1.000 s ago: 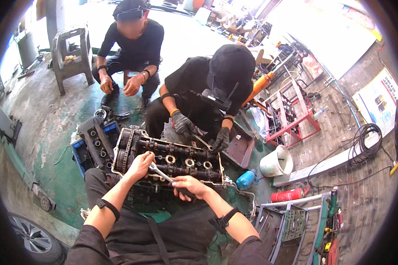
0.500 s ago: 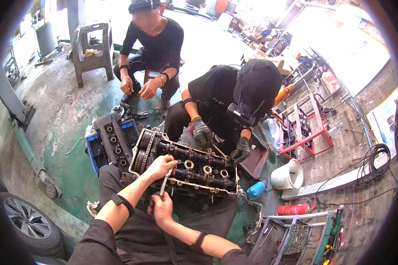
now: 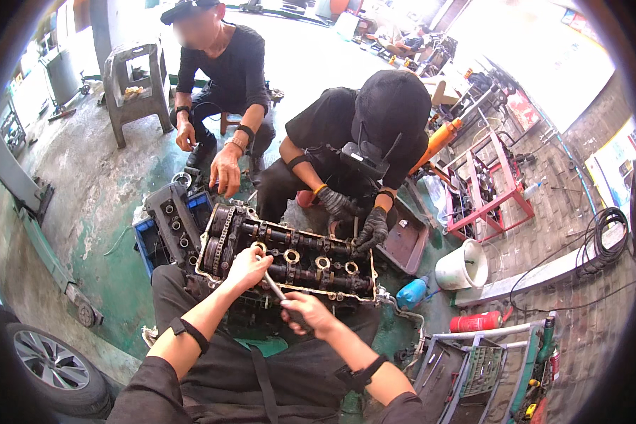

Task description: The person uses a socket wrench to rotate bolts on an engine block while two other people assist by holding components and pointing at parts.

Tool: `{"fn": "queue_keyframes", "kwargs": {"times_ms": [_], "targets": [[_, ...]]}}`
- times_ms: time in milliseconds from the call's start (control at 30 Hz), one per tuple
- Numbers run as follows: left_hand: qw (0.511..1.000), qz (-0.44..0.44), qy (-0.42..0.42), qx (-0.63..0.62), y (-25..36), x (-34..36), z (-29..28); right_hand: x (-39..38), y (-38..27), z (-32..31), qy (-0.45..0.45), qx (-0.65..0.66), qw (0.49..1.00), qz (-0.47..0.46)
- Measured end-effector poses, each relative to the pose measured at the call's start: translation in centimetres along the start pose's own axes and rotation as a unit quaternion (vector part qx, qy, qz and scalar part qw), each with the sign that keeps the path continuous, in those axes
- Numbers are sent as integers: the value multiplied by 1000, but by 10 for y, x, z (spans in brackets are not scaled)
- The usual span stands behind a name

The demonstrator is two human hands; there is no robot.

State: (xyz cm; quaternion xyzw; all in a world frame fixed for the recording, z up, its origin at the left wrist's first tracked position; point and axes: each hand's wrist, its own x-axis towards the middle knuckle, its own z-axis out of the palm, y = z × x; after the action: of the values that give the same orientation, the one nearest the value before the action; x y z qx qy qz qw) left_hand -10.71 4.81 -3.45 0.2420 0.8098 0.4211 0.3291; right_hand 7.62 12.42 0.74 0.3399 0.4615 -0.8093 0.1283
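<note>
A cylinder head [image 3: 300, 277] with exposed camshafts and a timing chain [image 3: 221, 244] lies in front of my knees. My right hand [image 3: 309, 313] is wrapped round the dark handle of a ratchet wrench [image 3: 273, 285], whose bright shaft slants up to the left. At its far end, over the near row of round bores, my left hand [image 3: 249, 268] grips the tool's head. What the head sits on is hidden under my fingers. Opposite, a co-worker's gloved hands [image 3: 369, 230] work at the right end of the engine with a slim rod-like tool.
A valve cover [image 3: 174, 220] rests on a blue crate [image 3: 146, 244] to the left. Another person [image 3: 226, 78] squats behind it, one hand reaching toward the engine. At right are a dark tray [image 3: 405, 244], a white bucket [image 3: 451, 272], a fire extinguisher [image 3: 475, 322] and a tool cart [image 3: 442, 367].
My right hand has swung the wrench handle to the right and slightly up; my left hand stays at its head. The squatting person's hand has lowered toward the engine. The view has shifted slightly.
</note>
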Motion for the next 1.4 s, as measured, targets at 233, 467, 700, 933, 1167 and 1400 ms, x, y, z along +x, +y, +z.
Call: {"fn": "queue_keyframes", "kwargs": {"times_ms": [233,467,700,933,1167,1400], "targets": [[997,43,33,61,-1,-1,6,10,9,5,-68,-8,997,47],[990,40,63,120,5,-2,6,21,42,63,71,176,982,-27],[987,77,38,135,9,-2,4,64,66,138,195,206,950,-129],[991,67,40,111,-1,-1,5,44,64,83,72,126,989,-40],[995,32,50,86,-2,0,6,-5,5,-13,70,-69,995,-30],[994,44,77,60,-7,2,8,2,-5,-5,-60,-96,992,61]]}}
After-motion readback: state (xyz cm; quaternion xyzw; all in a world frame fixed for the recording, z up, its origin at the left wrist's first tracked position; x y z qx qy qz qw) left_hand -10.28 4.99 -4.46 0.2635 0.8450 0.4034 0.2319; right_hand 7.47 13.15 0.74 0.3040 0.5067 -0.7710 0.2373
